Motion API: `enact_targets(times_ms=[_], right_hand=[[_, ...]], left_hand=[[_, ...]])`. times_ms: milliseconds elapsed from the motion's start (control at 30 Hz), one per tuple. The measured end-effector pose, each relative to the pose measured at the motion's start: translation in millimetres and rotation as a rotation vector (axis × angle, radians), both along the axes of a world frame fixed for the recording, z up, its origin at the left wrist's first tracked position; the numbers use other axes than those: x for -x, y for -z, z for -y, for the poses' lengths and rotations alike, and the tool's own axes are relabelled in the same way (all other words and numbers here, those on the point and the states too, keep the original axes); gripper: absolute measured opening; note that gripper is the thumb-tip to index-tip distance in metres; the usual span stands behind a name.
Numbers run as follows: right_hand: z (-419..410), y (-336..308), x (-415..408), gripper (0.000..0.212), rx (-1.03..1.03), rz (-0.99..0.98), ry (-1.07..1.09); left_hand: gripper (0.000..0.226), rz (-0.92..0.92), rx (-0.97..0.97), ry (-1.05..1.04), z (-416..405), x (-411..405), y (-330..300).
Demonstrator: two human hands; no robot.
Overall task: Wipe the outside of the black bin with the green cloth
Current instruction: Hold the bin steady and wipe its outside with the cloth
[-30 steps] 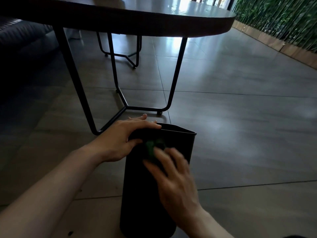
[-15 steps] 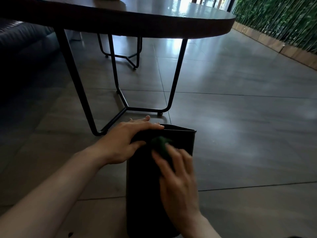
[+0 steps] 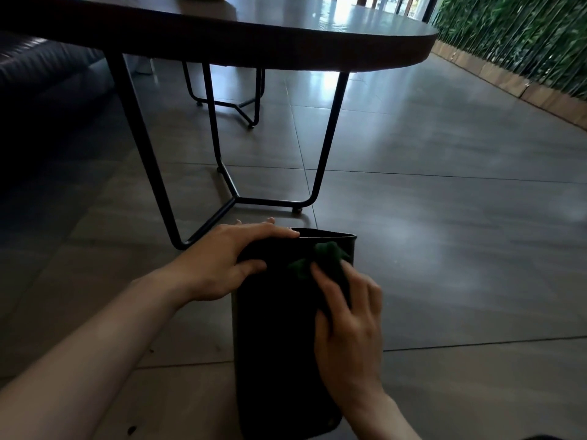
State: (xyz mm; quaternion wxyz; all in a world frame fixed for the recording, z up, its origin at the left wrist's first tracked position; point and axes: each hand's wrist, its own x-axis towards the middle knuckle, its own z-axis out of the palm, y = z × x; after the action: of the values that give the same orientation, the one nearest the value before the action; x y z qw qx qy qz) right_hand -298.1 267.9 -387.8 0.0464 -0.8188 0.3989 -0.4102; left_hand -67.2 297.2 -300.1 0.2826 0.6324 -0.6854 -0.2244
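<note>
The right hand [image 3: 347, 315] lies on the near face of the black bin [image 3: 276, 338], close to its right edge and just under the rim, with its fingers bent over the bunched green cloth [image 3: 320, 258] and pressing it against the plastic. Part of the cloth sticks out past the fingertips toward the rim. The left hand [image 3: 228, 262] grips the bin's upper left corner, fingers hooked over the rim and thumb flat against the near face. The bin stands on the tiled floor [image 3: 444, 249], narrow and tall, its open top tipped away from the person. Just beyond it stands the black metal leg frame [image 3: 222, 173] of a round dark table [image 3: 286, 39]. A wall of green plants [image 3: 524, 36] runs along the far right, and a dark sofa [image 3: 41, 77] sits at the left edge
</note>
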Motion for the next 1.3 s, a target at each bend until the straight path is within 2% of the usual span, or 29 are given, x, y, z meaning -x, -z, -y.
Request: enact_targets(times_ms=[33, 100, 233, 333, 433, 533, 567, 633, 700, 767, 800, 867, 933, 1000, 1067, 1167, 1233, 1300], right_hand=[[0.7, -1.4, -0.3, 0.064, -0.024, 0.024, 0.037], [-5.8, 1.2, -2.0, 0.054, 0.057, -0.048, 0.007], [-29.0, 26.5, 11.5, 0.031, 0.354, -0.369, -0.358], [-24.0, 40.9, 32.9, 0.028, 0.441, -0.434, -0.473], [-9.9, 45.0, 57.7, 0.027, 0.402, -0.425, -0.458], [7.3, 38.7, 68.9, 0.031, 0.192, -0.373, -0.352], [12.5, 34.6, 69.1, 0.04, 0.064, -0.315, -0.285], [25.0, 22.7, 67.0, 0.055, -0.216, -0.05, -0.108], [41.8, 3.3, 64.6, 0.051, -0.49, 0.311, 0.094], [65.9, -15.5, 68.8, 0.034, -0.816, 0.709, 0.228], [77.5, -23.6, 72.9, 0.028, -0.969, 0.865, 0.229], [94.6, -42.1, 84.5, 0.03, -1.189, 1.085, 0.113], [105.5, -60.7, 95.7, 0.033, -1.287, 1.262, -0.063], [118.2, -71.4, 103.4, 0.034, -1.308, 1.327, -0.136], [134.0, -71.9, 103.4, 0.042, -1.31, 1.211, -0.063], [151.9, -59.6, 92.4, 0.057, -1.246, 0.773, 0.188], [154.7, -53.2, 81.0, 0.056, -1.196, 0.472, 0.244], [156.5, -47.4, 70.9, 0.053, -1.164, 0.308, 0.273]], left_hand=[[0.069, 0.001, -0.008, -0.003, 0.5, -0.2, 0.2], [0.07, -0.004, -0.009, 0.003, 1.0, -0.6, 0.8], [0.072, -0.036, -0.007, 0.003, -0.2, -2.8, 1.5], [0.071, -0.043, -0.021, 0.0, -2.2, -5.3, 1.9], [0.071, -0.041, -0.032, -0.022, -3.3, -6.3, 1.9], [0.071, -0.052, -0.028, -0.039, -3.8, -9.1, -0.5], [0.071, -0.059, -0.033, -0.043, -4.4, -10.1, -0.8], [0.07, -0.064, -0.042, -0.04, -5.2, -9.8, -0.9], [0.07, -0.06, -0.04, -0.017, -5.8, -6.5, -0.2], [0.07, -0.054, -0.023, 0.015, -6.2, -4.0, 1.0], [0.071, -0.054, -0.013, 0.02, -6.6, -4.5, 2.0], [0.073, -0.064, -0.003, 0.012, -7.0, -7.6, 3.0], [0.075, -0.069, -0.005, 0.005, -7.8, -11.4, 4.6], [0.073, -0.058, -0.006, 0.016, -7.9, -13.2, 6.4], [0.068, -0.056, -0.007, 0.025, -7.8, -14.4, 8.2], [0.054, -0.082, -0.019, -0.014, -8.5, -15.8, 8.2], [0.049, -0.096, -0.02, -0.03, -9.2, -17.8, 6.7], [0.046, -0.112, -0.032, -0.04, -12.2, -21.2, 4.2]])
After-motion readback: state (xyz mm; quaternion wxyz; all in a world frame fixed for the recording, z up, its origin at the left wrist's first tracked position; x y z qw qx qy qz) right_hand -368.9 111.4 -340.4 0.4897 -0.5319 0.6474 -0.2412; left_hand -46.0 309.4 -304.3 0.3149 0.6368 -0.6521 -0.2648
